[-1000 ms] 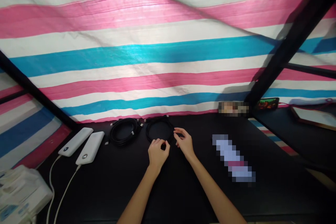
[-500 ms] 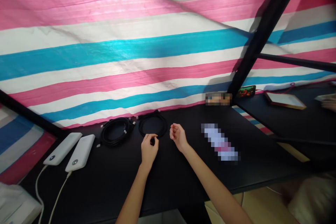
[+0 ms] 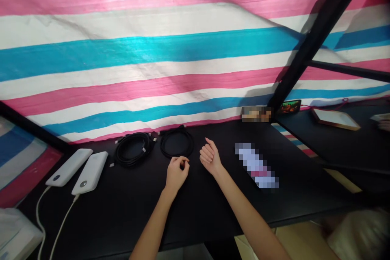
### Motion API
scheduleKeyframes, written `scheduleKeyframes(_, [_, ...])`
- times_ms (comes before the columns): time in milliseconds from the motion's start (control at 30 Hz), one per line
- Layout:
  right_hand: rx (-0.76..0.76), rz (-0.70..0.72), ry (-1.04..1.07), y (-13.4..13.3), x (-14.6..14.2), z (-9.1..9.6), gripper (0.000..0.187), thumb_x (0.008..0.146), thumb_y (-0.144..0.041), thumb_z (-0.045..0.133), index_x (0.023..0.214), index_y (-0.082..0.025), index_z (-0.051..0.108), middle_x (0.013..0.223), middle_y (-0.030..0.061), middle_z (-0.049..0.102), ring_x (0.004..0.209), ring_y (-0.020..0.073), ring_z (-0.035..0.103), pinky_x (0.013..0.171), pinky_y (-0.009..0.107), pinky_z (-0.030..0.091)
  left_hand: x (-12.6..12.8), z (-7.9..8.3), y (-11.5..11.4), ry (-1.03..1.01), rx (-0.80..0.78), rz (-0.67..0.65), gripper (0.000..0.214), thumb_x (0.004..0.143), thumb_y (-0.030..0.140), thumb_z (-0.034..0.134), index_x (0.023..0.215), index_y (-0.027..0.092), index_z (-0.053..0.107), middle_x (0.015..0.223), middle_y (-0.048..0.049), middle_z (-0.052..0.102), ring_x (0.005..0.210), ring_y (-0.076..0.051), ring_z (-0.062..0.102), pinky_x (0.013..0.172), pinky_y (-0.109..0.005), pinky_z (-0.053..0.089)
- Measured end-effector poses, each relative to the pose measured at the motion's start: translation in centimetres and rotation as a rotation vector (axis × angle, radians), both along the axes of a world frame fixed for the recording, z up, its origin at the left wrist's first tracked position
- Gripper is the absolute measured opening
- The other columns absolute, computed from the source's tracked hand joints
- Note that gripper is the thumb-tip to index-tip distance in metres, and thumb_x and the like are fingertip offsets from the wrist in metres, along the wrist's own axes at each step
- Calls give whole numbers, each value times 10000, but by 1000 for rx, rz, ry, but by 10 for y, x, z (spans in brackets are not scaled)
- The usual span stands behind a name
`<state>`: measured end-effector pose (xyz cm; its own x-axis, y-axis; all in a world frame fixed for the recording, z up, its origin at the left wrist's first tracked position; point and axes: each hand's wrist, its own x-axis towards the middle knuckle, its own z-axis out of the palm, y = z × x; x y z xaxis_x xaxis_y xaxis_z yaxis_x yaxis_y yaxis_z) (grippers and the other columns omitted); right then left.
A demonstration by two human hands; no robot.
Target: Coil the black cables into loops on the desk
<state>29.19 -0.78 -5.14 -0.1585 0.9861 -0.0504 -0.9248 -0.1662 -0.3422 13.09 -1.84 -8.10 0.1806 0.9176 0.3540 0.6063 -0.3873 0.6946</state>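
Coiled black cable [image 3: 161, 146] just beyond left fingers [image 3: 182, 164], pinched narrow; right fingers [image 3: 207, 151] loosely curled, empty, beside it

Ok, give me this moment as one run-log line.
left hand pinched shut beside cable coil | right hand loosely curled, empty | cable bundle, power banks further left

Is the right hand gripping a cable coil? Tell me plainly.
No: the right hand is loosely curled and holds nothing, apart from the nearer cable coil and to its right.
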Motion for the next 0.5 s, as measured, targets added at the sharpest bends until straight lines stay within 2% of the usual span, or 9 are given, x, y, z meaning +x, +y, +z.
scheduleKeyframes(167, [69,57,35,-1,-1,-1,630,829,-234,541,369,-217,111,267,-87,217,254,36,122,237,156,118,-1,0,0,-22,-4,23,166,787,182,497,816,204,659,663,-4,546,638,-131,537,649,-259,458])
scheduleKeyframes(367, [62,47,66,-4,-2,5,615,828,-200,533,375,-214,117,285,-93,173,268,38,112,240,153,134,-2,-1,1,-16,-44,16,164,785,194,501,821,211,661,678,-6,532,668,-133,542,653,-253,461])
scheduleKeyframes(500, [27,40,62,-3,-2,5,546,801,-190,569,402,-203,196,315,-100,215,279,30,150,246,137,158,1,-1,2,-6,-65,0,169,792,217,498,838,215,661,707,-8,527,645,-125,534,611,-238,454])
